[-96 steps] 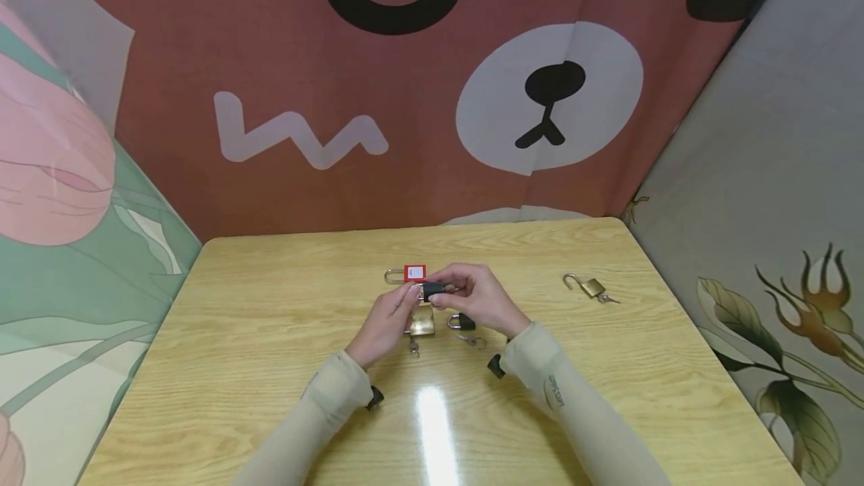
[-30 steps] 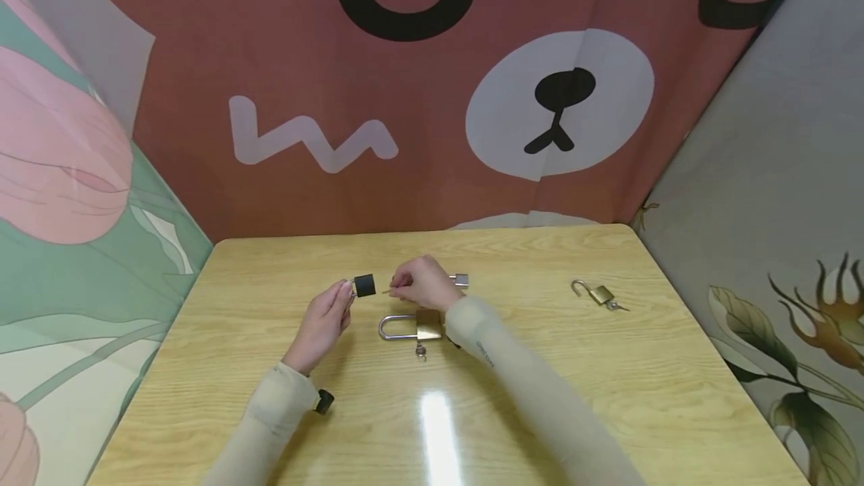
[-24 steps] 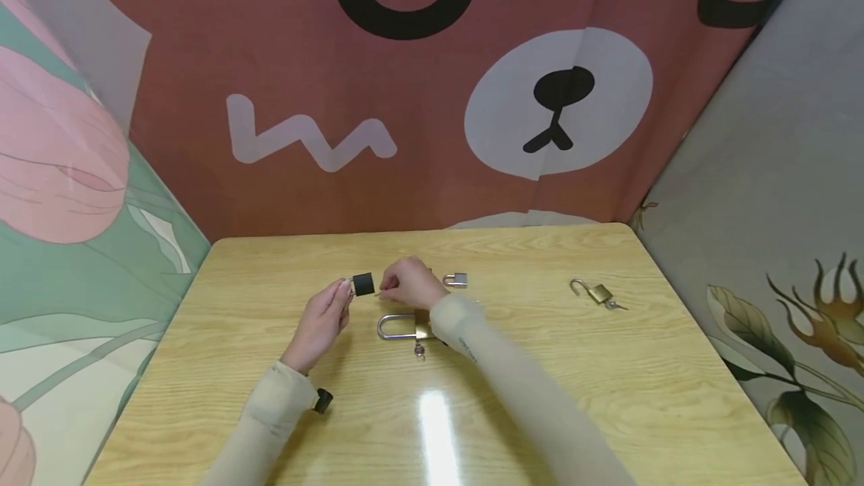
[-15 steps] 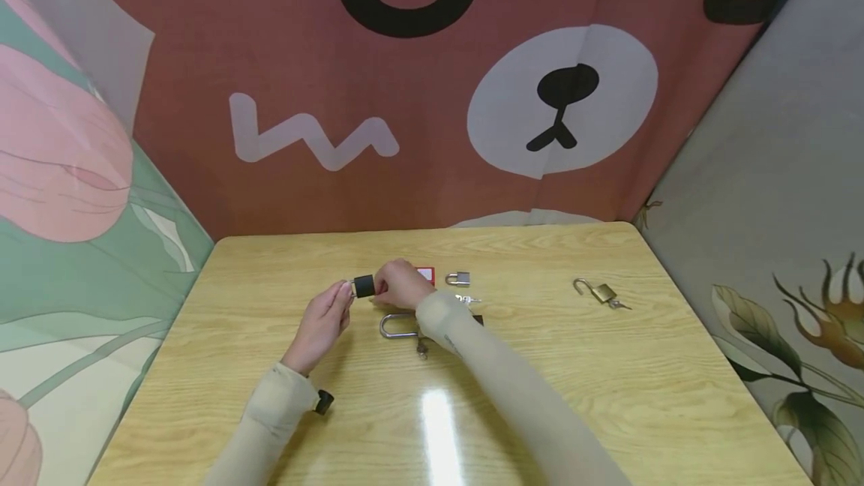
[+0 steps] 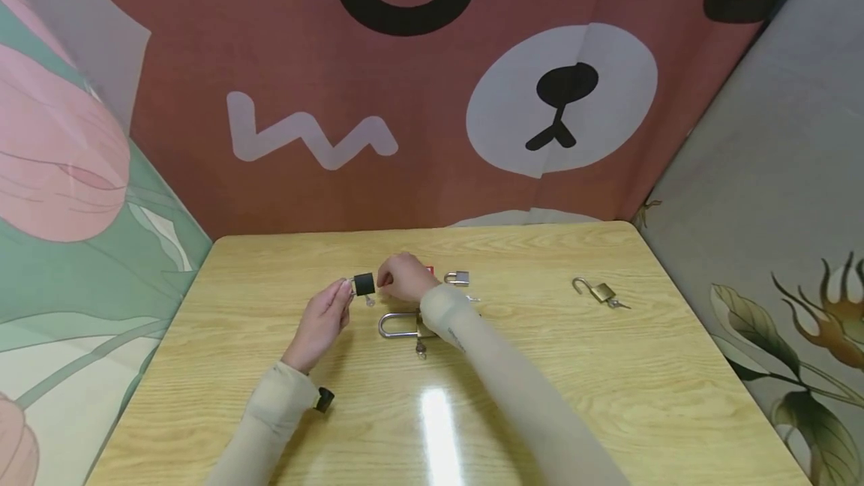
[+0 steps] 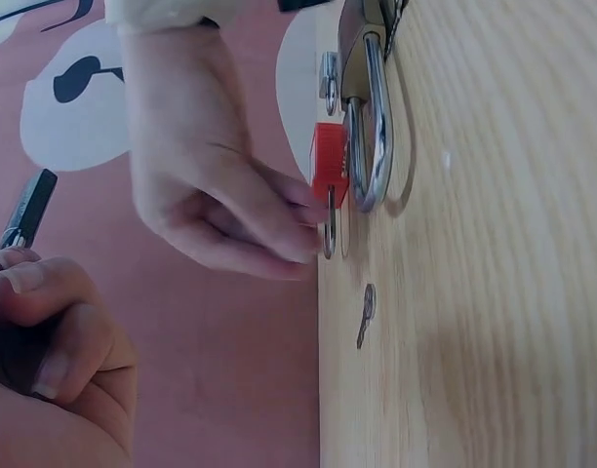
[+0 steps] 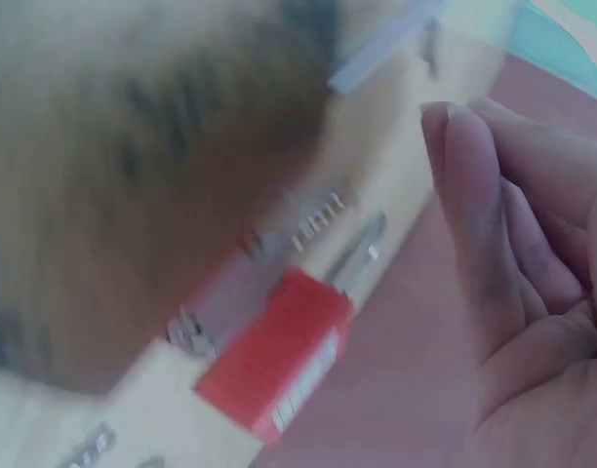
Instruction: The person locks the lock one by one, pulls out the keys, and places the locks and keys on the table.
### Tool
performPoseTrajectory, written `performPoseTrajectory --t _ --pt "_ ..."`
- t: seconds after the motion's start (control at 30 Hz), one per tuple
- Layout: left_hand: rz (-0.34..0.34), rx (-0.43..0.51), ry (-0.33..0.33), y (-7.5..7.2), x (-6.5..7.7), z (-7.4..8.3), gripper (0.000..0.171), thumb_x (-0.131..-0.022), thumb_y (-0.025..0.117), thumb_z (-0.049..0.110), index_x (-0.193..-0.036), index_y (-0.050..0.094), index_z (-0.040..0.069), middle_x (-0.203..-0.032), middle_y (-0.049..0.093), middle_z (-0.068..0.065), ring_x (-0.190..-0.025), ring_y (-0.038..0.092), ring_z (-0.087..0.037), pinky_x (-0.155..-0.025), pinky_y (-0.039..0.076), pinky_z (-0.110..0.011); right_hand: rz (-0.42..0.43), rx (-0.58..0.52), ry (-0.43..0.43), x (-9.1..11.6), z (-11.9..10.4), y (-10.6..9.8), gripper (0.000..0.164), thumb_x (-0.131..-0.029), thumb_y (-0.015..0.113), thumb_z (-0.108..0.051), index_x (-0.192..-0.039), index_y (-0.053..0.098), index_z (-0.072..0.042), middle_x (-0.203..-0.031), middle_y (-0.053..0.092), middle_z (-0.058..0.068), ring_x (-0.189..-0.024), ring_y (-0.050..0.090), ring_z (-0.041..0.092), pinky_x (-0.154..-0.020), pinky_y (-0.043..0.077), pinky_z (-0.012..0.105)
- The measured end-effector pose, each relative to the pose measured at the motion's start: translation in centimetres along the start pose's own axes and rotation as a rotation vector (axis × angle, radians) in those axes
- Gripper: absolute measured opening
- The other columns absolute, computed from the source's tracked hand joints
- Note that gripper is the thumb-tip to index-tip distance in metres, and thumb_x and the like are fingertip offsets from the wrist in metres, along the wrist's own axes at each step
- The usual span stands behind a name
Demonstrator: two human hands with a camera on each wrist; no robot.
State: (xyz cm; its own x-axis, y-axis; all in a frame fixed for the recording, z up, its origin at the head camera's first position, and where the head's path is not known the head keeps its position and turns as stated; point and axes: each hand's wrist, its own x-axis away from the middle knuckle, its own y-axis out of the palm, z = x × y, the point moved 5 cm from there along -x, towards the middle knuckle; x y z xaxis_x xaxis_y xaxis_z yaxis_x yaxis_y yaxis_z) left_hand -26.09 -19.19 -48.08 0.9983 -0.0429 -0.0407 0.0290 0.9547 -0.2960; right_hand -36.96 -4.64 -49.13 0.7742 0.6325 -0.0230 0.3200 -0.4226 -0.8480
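Note:
Held by its shackle in my left hand (image 5: 320, 325) is a black padlock (image 5: 364, 284), raised over the left middle of the table. My right hand (image 5: 405, 277) hovers just right of it, fingers loosely bent and thumb near the fingertips; the right wrist view shows nothing between them. A small key (image 6: 367, 314) lies on the wood below the right fingertips. Beneath the right forearm sits a large brass padlock (image 5: 398, 334) with a long shackle, its body partly hidden by the sleeve. A red padlock (image 6: 330, 156) lies behind the right hand, mostly covered in the head view.
A small silver padlock (image 5: 459, 278) lies behind the right wrist, with keys (image 5: 475, 298) in front of it. Farther right is a brass padlock (image 5: 601, 292) with its shackle swung out and keys attached. A patterned curtain (image 5: 304, 193) borders the table's back edge.
Over the last second my right hand brings a key leftward to beside the black padlock, then lets go and lifts slightly; the key now lies on the table. The left hand stays put.

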Motion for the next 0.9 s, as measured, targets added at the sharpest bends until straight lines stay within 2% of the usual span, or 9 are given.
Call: performPoseTrajectory --t 0.07,0.17,0.23,0.3,0.37,0.47,0.63,0.77,0.9 --pt "0.001 -0.006 0.002 -0.1 -0.2 0.0 0.045 -0.113 0.039 0.044 -0.085 0.047 0.009 -0.064 0.042 0.000 -0.053 0.038 -0.011 -0.049 0.034 -0.022 0.015 -0.110 0.008 0.4 0.1 -1.1 0.011 -0.094 0.077 -0.011 -0.104 0.080 -0.007 -0.093 0.078 0.001 -0.078 0.070 0.007 -0.074 0.057 0.020" --pt "0.007 -0.015 -0.004 -0.4 -0.7 -0.2 0.045 -0.112 0.039 0.045 -0.085 0.048 0.010 -0.065 0.042 0.000 -0.053 0.039 -0.011 -0.050 0.035 -0.022 0.037 -0.268 -0.027 1.0 -0.1 -2.6 0.022 -0.097 0.074 -0.010 -0.118 0.077 -0.005 -0.101 0.078 0.004 -0.082 0.073 0.010 -0.076 0.059 0.022" --pt "0.009 -0.012 -0.014 -0.6 -1.1 -0.4 0.044 -0.112 0.040 0.044 -0.087 0.048 0.009 -0.066 0.043 0.000 -0.054 0.040 -0.011 -0.050 0.035 -0.022 0.037 -0.333 -0.077 1.3 -0.5 -3.2 0.030 -0.095 0.076 -0.008 -0.124 0.074 -0.008 -0.107 0.077 0.006 -0.084 0.073 0.010 -0.078 0.060 0.023" --pt "0.007 -0.009 -0.023 -0.7 -1.6 -0.6 0.043 -0.112 0.041 0.044 -0.089 0.051 0.008 -0.068 0.043 0.000 -0.055 0.040 -0.011 -0.051 0.036 -0.022 0.034 -0.353 -0.134 1.6 -1.0 -3.6 0.038 -0.092 0.079 -0.007 -0.129 0.072 -0.010 -0.112 0.075 0.006 -0.086 0.072 0.009 -0.079 0.060 0.023" --pt "-0.001 -0.010 -0.030 -0.7 -2.0 -0.8 0.042 -0.112 0.041 0.043 -0.093 0.053 0.007 -0.069 0.043 0.000 -0.056 0.040 -0.011 -0.051 0.035 -0.022 0.037 -0.345 -0.176 1.9 -1.5 -3.6 0.044 -0.089 0.083 -0.009 -0.131 0.071 -0.013 -0.117 0.074 0.005 -0.086 0.071 0.007 -0.079 0.060 0.022" --pt "-0.018 -0.015 -0.037 -0.7 -2.6 -1.0 0.041 -0.112 0.041 0.042 -0.096 0.055 0.007 -0.071 0.042 0.000 -0.057 0.040 -0.010 -0.052 0.035 -0.021 0.066 -0.296 -0.215 2.0 -2.2 -3.6 0.045 -0.086 0.086 -0.013 -0.129 0.072 -0.014 -0.117 0.073 0.001 -0.085 0.069 0.005 -0.075 0.060 0.020" --pt "-0.029 0.015 -0.038 -0.8 -3.7 -1.3 0.041 -0.113 0.041 0.042 -0.091 0.051 0.008 -0.072 0.041 0.002 -0.057 0.039 -0.009 -0.053 0.034 -0.021 0.151 -0.182 -0.258 2.0 -3.0 -3.8 0.038 -0.089 0.084 -0.014 -0.124 0.071 -0.013 -0.099 0.075 -0.001 -0.082 0.068 0.005 -0.071 0.057 0.016" --pt "-0.010 0.032 -0.045 -1.0 -4.5 -1.6 0.044 -0.111 0.044 0.046 -0.093 0.054 0.007 -0.073 0.044 0.002 -0.058 0.038 -0.008 -0.053 0.033 -0.021 0.192 -0.128 -0.245 1.9 -3.0 -3.8 0.031 -0.090 0.083 -0.015 -0.119 0.071 -0.012 -0.091 0.074 -0.001 -0.081 0.068 0.006 -0.070 0.056 0.017" --pt "0.015 0.011 -0.047 -1.1 -5.0 -1.9 0.045 -0.109 0.048 0.047 -0.107 0.057 0.003 -0.084 0.055 -0.008 -0.058 0.042 -0.011 -0.053 0.036 -0.022 0.203 -0.076 -0.194 1.5 -2.6 -3.5 0.030 -0.089 0.084 -0.020 -0.116 0.072 -0.012 -0.092 0.074 -0.001 -0.080 0.066 0.006 -0.071 0.055 0.019"
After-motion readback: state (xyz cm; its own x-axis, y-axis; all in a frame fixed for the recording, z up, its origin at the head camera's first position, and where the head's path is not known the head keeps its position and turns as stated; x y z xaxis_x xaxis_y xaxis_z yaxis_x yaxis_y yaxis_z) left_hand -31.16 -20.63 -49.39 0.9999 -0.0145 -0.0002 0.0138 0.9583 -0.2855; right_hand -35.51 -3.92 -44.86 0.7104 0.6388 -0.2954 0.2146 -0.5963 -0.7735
